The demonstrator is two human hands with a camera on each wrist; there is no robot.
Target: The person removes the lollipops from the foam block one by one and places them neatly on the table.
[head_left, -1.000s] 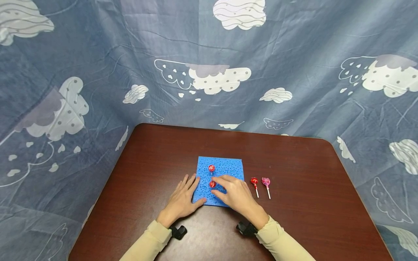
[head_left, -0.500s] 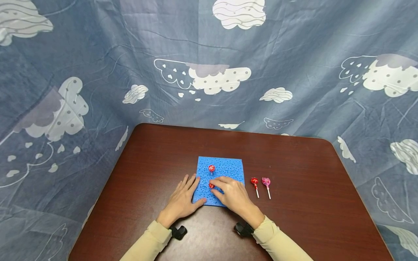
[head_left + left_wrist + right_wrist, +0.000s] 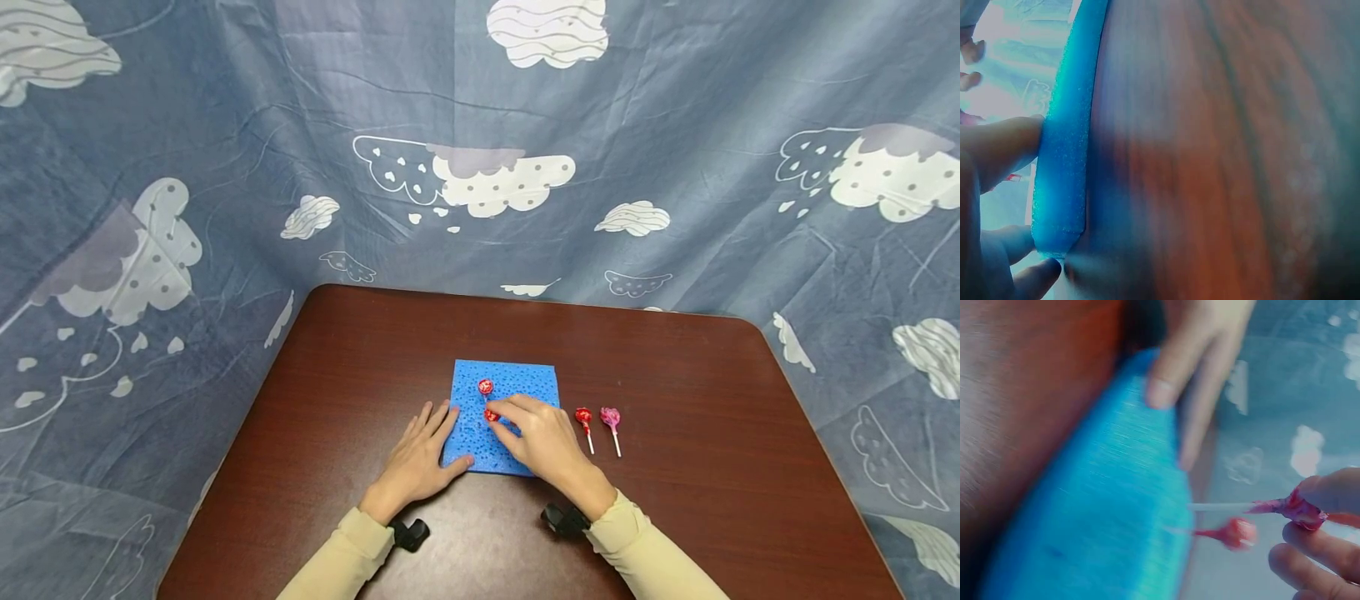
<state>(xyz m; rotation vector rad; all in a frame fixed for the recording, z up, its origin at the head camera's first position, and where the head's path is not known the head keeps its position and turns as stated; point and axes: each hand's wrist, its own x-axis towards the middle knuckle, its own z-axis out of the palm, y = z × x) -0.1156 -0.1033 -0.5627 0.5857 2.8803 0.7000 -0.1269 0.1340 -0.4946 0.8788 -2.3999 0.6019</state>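
My left hand (image 3: 416, 458) lies spread at the left side of a blue foam block (image 3: 472, 450), its fingers and thumb on the block's edges. Over the block, my right hand (image 3: 543, 437) pinches a lollipop (image 3: 491, 415) by its wrapped head between thumb and fingers. In the right wrist view this lollipop (image 3: 1304, 511) has its white stick pointing towards the foam; whether the tip touches it I cannot tell. A second red lollipop (image 3: 486, 387) stands upright in the block, just behind the held one. The left wrist view shows fingers (image 3: 1010, 147) against the foam's side.
To the right of the block, a red lollipop (image 3: 584, 417) and a pink lollipop (image 3: 611, 417) lie on the brown table (image 3: 675, 500). A blue cloud-patterned curtain (image 3: 450, 100) hangs behind the table and at its sides.
The right hand first dipped slightly left and nearer, then moved back right and away with the lollipop, closer to the standing one. The left hand has stayed put.
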